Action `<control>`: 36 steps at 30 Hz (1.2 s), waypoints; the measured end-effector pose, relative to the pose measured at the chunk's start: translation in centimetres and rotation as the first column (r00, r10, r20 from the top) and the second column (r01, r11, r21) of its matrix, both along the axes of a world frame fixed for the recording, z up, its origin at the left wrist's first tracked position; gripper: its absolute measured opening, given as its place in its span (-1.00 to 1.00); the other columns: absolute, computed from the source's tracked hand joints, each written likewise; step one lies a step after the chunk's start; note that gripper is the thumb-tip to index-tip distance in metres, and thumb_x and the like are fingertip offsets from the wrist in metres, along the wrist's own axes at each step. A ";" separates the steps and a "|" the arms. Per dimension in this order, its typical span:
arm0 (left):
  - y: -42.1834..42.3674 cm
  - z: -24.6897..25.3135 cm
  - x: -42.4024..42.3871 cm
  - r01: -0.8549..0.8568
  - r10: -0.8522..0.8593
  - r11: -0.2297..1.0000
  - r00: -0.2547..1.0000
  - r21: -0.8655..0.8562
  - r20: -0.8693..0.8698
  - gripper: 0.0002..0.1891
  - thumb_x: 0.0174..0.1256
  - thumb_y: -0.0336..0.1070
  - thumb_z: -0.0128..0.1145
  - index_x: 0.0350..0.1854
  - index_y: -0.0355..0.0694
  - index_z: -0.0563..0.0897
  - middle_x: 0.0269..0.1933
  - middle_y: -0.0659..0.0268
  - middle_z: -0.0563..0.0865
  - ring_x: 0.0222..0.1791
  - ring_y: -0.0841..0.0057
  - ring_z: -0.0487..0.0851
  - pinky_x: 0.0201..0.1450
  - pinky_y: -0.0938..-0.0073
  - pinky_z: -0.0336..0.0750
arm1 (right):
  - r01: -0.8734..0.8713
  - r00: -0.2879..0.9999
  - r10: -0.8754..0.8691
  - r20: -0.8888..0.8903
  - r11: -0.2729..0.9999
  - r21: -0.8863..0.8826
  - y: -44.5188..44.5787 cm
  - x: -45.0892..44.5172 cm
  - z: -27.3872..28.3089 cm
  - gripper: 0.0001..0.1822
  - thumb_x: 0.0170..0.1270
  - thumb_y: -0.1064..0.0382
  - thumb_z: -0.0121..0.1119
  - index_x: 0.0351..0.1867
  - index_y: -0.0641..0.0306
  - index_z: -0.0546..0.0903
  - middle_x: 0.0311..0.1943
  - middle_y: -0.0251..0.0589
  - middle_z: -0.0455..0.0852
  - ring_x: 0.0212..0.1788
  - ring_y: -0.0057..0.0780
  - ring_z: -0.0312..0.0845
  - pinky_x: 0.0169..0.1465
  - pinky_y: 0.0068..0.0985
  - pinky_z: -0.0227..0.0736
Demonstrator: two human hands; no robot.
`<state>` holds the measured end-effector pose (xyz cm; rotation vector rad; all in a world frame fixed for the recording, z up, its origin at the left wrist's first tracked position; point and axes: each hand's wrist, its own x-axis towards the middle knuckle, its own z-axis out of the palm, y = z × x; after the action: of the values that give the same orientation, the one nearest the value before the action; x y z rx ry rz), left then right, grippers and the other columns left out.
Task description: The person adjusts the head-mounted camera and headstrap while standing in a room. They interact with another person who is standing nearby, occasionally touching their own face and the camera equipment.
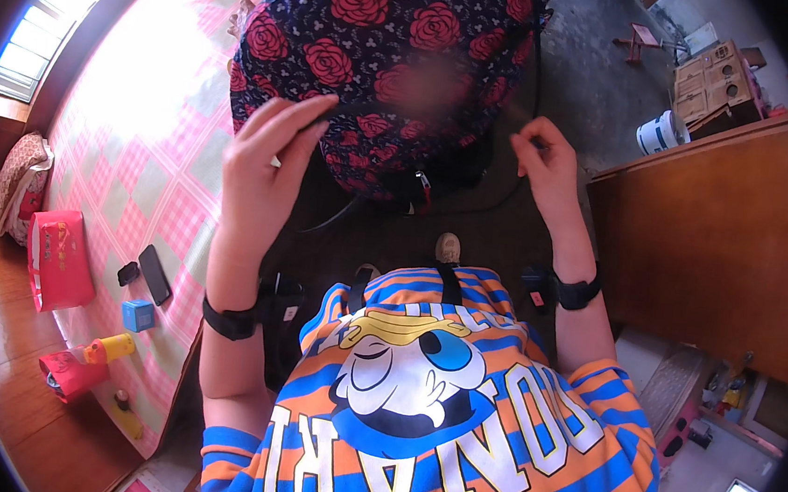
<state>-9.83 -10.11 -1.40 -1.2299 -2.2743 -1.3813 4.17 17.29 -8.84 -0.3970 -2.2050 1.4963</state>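
My left hand (268,158) is raised at the left edge of a dark garment with red roses (353,67), worn by a person before me. Its thumb and forefinger point inward, a small gap between them; whether a thin dark thing lies there is unclear. At the garment's right side, my right hand (546,157) pinches something thin and dark, seemingly a cord. A thin black cable (488,208) loops below, between the hands. A zipper pull (423,180) shows near the garment's lower edge. A brownish blur covers part of the roses.
To the left, a pink checked cover (139,181) bears a phone (154,275), a small blue box (138,315), a yellow cup (111,348) and a red bag (62,259). A brown wooden panel (697,237) stands right; a white bucket (660,134) and cardboard box (714,84) lie beyond.
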 end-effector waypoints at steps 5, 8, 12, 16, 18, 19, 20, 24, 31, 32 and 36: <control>0.9 2.9 -0.5 0.027 -0.022 0.997 0.997 0.071 -0.080 -0.79 0.13 -0.58 0.16 -0.17 -0.30 0.67 -0.44 0.29 0.55 -0.50 0.59 0.49 -0.43 0.64 0.36 | -0.113 0.970 0.044 0.239 0.953 0.282 -2.1 -1.7 0.3 -0.82 0.11 0.24 0.28 -0.33 0.30 0.63 -0.42 -0.22 0.66 -0.37 -0.47 0.57 -0.26 -0.53 0.41; 1.5 4.3 -0.2 0.006 -0.005 1.000 0.997 0.014 -0.072 -0.80 0.12 -0.57 0.17 -0.19 -0.28 0.68 -0.43 0.31 0.57 -0.50 0.62 0.50 -0.43 0.66 0.37 | -0.164 0.945 0.093 0.312 0.963 0.212 -1.7 -2.4 -0.8 -0.78 0.11 0.23 0.27 -0.25 0.29 0.65 -0.37 -0.16 0.69 -0.34 -0.33 0.60 -0.24 -0.49 0.43; 2.2 5.2 -0.6 0.026 -0.020 0.999 0.979 0.028 -0.201 -0.80 0.13 -0.56 0.16 -0.20 -0.26 0.69 -0.40 0.32 0.59 -0.47 0.64 0.51 -0.41 0.70 0.37 | -0.176 0.955 0.146 0.258 0.979 0.099 -2.0 -3.3 0.2 -0.82 0.14 0.31 0.24 -0.25 0.33 0.64 -0.48 -0.25 0.65 -0.42 -0.63 0.53 -0.35 -0.61 0.36; 2.9 6.4 -0.7 0.042 -0.046 0.999 0.982 -0.024 -0.184 -0.80 0.17 -0.55 0.16 -0.15 -0.31 0.69 -0.32 0.32 0.64 -0.31 0.66 0.56 -0.21 0.73 0.40 | -0.235 0.961 0.175 0.214 0.924 0.301 -2.2 -3.9 -1.0 -0.81 0.13 0.27 0.23 -0.26 0.30 0.65 -0.44 -0.10 0.68 -0.41 -0.29 0.60 -0.27 -0.49 0.45; 3.4 6.7 -0.9 0.077 -0.072 0.997 0.962 0.009 -0.264 -0.81 0.14 -0.54 0.17 -0.19 -0.26 0.69 -0.35 0.31 0.62 -0.40 0.62 0.55 -0.31 0.69 0.41 | -0.138 0.986 0.095 0.137 0.924 0.356 -2.5 -4.1 -1.8 -0.83 0.13 0.29 0.23 -0.27 0.31 0.64 -0.45 -0.09 0.67 -0.44 -0.27 0.60 -0.29 -0.48 0.45; 3.5 6.8 -1.0 0.097 -0.085 0.995 0.950 0.023 -0.301 -0.81 0.13 -0.53 0.17 -0.20 -0.24 0.69 -0.36 0.30 0.61 -0.44 0.59 0.55 -0.36 0.67 0.41 | -0.109 0.988 0.069 0.137 0.944 0.311 -2.4 -4.1 -1.9 -0.83 0.13 0.29 0.23 -0.28 0.31 0.64 -0.45 -0.07 0.67 -0.43 -0.24 0.60 -0.30 -0.46 0.45; 3.5 6.8 -1.0 0.088 -0.080 0.996 0.953 0.012 -0.294 -0.81 0.13 -0.53 0.17 -0.21 -0.24 0.70 -0.35 0.30 0.62 -0.44 0.59 0.56 -0.36 0.67 0.41 | -0.078 0.990 0.042 0.138 0.961 0.266 -2.1 -4.1 -2.1 -0.84 0.13 0.29 0.23 -0.29 0.32 0.64 -0.44 -0.06 0.67 -0.42 -0.21 0.60 -0.30 -0.44 0.45; 3.3 6.8 -0.9 0.058 -0.064 0.998 0.968 -0.031 -0.241 -0.81 0.14 -0.55 0.17 -0.19 -0.28 0.69 -0.33 0.32 0.63 -0.34 0.63 0.56 -0.26 0.70 0.41 | -0.002 0.994 -0.019 0.112 0.982 0.187 -2.1 -4.0 -2.1 -0.85 0.11 0.31 0.22 -0.31 0.34 0.61 -0.43 -0.01 0.67 -0.36 -0.08 0.61 -0.30 -0.34 0.45; 4.4 5.3 0.0 0.173 -0.192 0.979 0.964 -0.110 -0.185 -0.79 0.08 -0.56 0.21 -0.21 -0.29 0.70 -0.34 0.30 0.62 -0.34 0.58 0.59 -0.29 0.68 0.44 | 0.084 0.935 -0.243 0.259 0.860 0.503 -1.0 -1.6 -3.1 -0.81 0.13 0.25 0.18 -0.31 0.33 0.55 -0.43 0.04 0.66 -0.32 0.00 0.61 -0.25 -0.23 0.48; 4.5 5.0 0.0 0.208 -0.234 0.969 0.948 -0.135 -0.217 -0.79 0.06 -0.55 0.23 -0.22 -0.27 0.71 -0.34 0.29 0.61 -0.37 0.53 0.60 -0.31 0.65 0.46 | 0.063 0.913 -0.269 0.307 0.836 0.545 -0.7 -1.1 -3.3 -0.81 0.13 0.24 0.18 -0.31 0.32 0.55 -0.43 0.04 0.66 -0.31 0.00 0.61 -0.24 -0.22 0.48; 5.2 3.7 0.4 0.237 -0.267 0.956 0.948 -0.174 -0.173 -0.81 0.07 -0.51 0.25 -0.24 -0.22 0.72 -0.32 0.29 0.61 -0.39 0.53 0.60 -0.40 0.63 0.46 | 0.014 0.832 -0.327 0.447 0.820 0.573 -0.6 -0.7 -4.1 -0.82 0.12 0.24 0.18 -0.34 0.30 0.57 -0.42 0.09 0.66 -0.29 0.02 0.60 -0.22 -0.21 0.49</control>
<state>-9.46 -4.96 2.33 -1.6776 -2.1780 -1.1182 3.51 16.71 -12.93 -0.8721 -2.7924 0.6202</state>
